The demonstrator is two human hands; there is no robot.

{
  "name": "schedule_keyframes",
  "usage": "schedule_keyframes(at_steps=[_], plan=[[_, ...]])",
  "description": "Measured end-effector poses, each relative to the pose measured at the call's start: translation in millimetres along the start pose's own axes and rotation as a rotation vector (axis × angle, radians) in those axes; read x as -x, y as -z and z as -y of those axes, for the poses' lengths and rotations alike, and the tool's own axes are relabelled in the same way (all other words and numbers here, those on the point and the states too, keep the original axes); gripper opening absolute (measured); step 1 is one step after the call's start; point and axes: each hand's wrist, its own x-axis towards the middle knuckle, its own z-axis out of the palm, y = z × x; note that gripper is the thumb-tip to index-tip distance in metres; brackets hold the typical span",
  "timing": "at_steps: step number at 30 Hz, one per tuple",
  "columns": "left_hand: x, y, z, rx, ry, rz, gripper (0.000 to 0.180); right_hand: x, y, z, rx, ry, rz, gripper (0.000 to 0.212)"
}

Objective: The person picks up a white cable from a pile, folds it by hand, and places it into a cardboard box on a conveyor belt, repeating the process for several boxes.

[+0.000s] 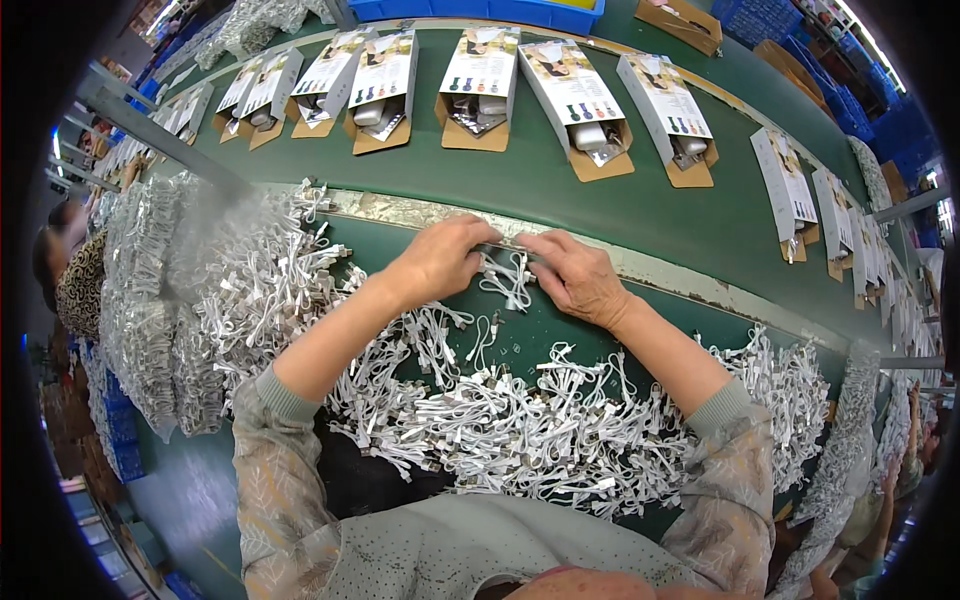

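Note:
A few short white charging cables (508, 282) lie on the green table between my two hands, just on my side of the metal rail. My left hand (440, 262) has its fingers curled in, with the tips against the upper end of these cables. From the other side my right hand (580, 277) bends in, index finger and thumb closed at the same cables; the exact grip is partly hidden by the fingers. A large heap of loose white cables (540, 430) spreads below my forearms, and another pile (270, 290) rises beside my left arm.
Beyond the metal rail (700, 288), a green conveyor belt (420, 178) carries several open-ended printed boxes (482, 85). Clear plastic bags of cables (150, 300) stand at the left. More cables (780, 400) lie at the right. A blue bin (480, 12) sits at the far side.

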Motion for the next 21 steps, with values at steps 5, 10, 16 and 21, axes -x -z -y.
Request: schedule_keyframes(at_steps=[5,10,16,21], plan=[[20,0,-14,-0.034,0.045,0.042,0.020,8,7,-4,-0.006,0.101,0.118,0.028],[33,-11,-13,-0.045,0.032,0.061,0.021,13,17,28,-0.099,-0.123,0.077,0.016],[33,-10,-14,-0.040,0.111,0.055,0.017,28,15,56,0.000,-0.469,0.370,0.023],[37,5,-9,0.193,0.334,0.056,0.019,18,24,56,-0.102,-0.675,0.363,0.023]])
